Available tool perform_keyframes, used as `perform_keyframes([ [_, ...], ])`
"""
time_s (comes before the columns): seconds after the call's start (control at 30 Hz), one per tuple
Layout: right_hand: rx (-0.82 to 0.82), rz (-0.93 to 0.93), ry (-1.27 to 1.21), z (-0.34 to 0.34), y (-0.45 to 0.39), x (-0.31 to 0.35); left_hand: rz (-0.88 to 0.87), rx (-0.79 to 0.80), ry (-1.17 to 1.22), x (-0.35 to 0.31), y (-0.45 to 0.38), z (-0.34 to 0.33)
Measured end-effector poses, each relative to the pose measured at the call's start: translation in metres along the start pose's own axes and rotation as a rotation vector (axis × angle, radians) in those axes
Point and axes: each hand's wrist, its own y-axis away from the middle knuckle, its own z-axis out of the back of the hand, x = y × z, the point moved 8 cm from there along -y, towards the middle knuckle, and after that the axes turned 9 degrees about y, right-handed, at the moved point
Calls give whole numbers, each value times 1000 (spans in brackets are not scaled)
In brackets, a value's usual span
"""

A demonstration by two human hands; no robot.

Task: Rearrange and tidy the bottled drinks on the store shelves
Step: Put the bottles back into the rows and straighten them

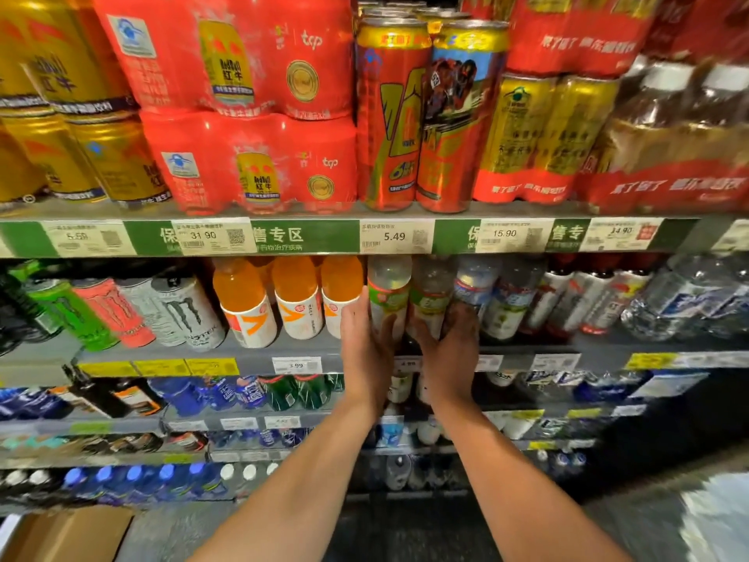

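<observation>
Orange drink in three bottles (295,298) with white labels, side by side on the second shelf (251,350) from the top, just left of the hands. Next to them, two pale bottles with green-and-white labels: the left bottle (388,294) and the right bottle (431,294), upright and touching each other at the shelf's front edge. Left hand (367,350) laid against the left bottle's left side, fingers straight and pointing up, thumb crossing the front of the label; flat contact rather than a curled grasp. Right hand (452,350) laid on the right bottle's lower right side, fingers reaching up toward a neighbouring clear bottle (476,285) with a blue label; fingertips blurred, so cannot tell whether curled round anything or merely pressing. Both bare forearms rising from the bottom edge, near each other, the two bottles between the palms. Further left on the same shelf, four tall energy cans (133,310) at the front: one green, one red-orange, two white. Further right, about three bottles with red-and-white labels (583,302), then clear water bottles (689,298), too blurred to count. Above, two red shrink-wrapped multipacks (243,115) stacked one on the other, and two tall red-and-gold cans (429,115) standing side by side. Five white price tags (395,236) legible-sized along the green strip under the top shelf. One cardboard box (65,533) at the bottom left corner.
</observation>
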Motion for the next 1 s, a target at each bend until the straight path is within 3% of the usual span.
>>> perform_keyframes([
  [0.23, 78, 13, -38, 23, 18, -20, 79, -151, -118, -4, 31, 7],
  [0.37, 152, -18, -71, 40, 19, -60, 40, -62, -196, -11, 55, -20],
  [0.53, 242, -160, -96, 55, 31, -149, 10, -63, -261, -3, 107, -48],
  [0.7, 205, -121, 105, 41, 55, -231, 159, -4, -267, 51, 167, -100],
  [0.8, 178, -224, 75, 30, 45, -260, 249, 13, -203, 90, 186, -133],
  [1.0, 156, -164, 134, -22, 16, -301, 362, -219, -113, 158, 176, -167],
])
